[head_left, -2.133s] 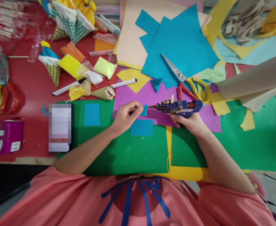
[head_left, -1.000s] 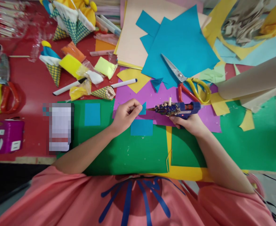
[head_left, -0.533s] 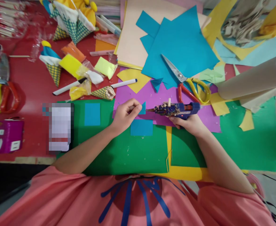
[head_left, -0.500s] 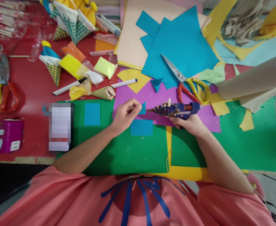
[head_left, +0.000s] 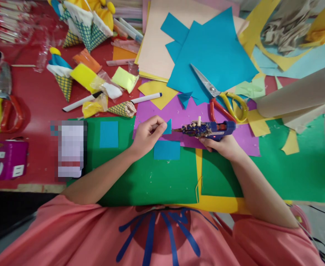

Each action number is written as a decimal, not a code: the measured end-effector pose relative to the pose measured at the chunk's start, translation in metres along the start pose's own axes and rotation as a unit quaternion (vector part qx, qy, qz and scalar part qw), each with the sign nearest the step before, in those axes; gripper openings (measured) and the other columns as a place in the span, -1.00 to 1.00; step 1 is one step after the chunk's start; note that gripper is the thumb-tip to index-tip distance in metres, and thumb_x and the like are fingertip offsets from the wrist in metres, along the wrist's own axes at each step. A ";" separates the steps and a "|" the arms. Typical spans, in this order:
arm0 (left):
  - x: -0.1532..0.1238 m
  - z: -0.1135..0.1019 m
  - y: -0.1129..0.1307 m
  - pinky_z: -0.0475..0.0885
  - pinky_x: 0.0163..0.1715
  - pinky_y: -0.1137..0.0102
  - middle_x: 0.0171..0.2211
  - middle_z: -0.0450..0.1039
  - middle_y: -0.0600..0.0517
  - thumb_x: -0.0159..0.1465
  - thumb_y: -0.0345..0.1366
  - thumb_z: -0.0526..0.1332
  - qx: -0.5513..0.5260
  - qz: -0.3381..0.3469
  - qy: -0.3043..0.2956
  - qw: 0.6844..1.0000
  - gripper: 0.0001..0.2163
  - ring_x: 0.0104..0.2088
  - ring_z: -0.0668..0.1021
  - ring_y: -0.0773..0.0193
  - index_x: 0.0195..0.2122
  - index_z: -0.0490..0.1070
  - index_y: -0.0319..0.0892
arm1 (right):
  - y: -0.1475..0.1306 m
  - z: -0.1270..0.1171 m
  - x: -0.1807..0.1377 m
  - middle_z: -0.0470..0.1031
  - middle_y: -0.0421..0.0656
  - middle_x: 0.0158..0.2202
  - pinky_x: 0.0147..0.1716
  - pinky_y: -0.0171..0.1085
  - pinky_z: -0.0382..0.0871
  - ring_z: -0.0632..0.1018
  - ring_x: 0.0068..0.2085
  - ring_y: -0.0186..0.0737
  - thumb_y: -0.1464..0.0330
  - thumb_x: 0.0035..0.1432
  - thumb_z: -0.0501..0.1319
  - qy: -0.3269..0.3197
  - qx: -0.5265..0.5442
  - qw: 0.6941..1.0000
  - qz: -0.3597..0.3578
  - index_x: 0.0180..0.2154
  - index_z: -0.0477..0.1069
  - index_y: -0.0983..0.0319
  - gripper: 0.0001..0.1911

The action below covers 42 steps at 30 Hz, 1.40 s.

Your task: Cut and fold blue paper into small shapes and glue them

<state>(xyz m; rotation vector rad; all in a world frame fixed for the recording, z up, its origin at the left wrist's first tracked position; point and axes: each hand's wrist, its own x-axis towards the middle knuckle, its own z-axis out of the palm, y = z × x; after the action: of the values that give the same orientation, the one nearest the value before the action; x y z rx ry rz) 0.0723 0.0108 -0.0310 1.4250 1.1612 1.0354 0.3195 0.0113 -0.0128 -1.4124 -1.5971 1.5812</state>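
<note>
Between thumb and fingers, my left hand (head_left: 149,136) pinches a small blue paper piece (head_left: 168,127) that looks folded to a point. My right hand (head_left: 220,145) is wrapped round the handle of a dark blue hot glue gun (head_left: 214,128), with a small light on its side and a glue stick stub poking up. The gun's nozzle points left and is at the edge of the blue piece; whether they touch I cannot tell. Just below lies a flat blue paper rectangle (head_left: 166,150) on the green sheet (head_left: 140,181). Another blue rectangle (head_left: 109,134) lies further left.
Open scissors (head_left: 214,90) lie behind the glue gun on blue paper (head_left: 212,51). A phone (head_left: 71,149) with a blurred screen is at the left, beside a purple box (head_left: 6,159). Second scissors (head_left: 4,99), small patterned cones (head_left: 62,79), pens and a white roll (head_left: 298,88) surround the work.
Both hands, the blue piece and the glue gun hold practically the same positions. Only a very slight shift of the whole view shows.
</note>
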 end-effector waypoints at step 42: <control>0.000 0.000 0.001 0.12 -0.70 0.59 -0.69 -0.01 0.23 0.28 -0.15 0.17 -0.014 -0.013 0.007 1.000 -0.74 -0.68 0.12 0.51 -0.48 0.26 -0.16 | 0.000 0.001 -0.001 0.29 -0.30 -0.67 -0.70 -0.38 0.19 0.25 -0.68 -0.45 0.27 -0.01 0.29 -0.002 -0.009 1.000 0.006 -0.47 0.35 0.23 -0.81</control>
<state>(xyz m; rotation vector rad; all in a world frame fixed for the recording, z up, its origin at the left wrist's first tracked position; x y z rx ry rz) 0.0725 0.0109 -0.0301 1.3799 1.1679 1.0420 0.3192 0.0105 -0.0127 -1.4319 -1.6119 1.5800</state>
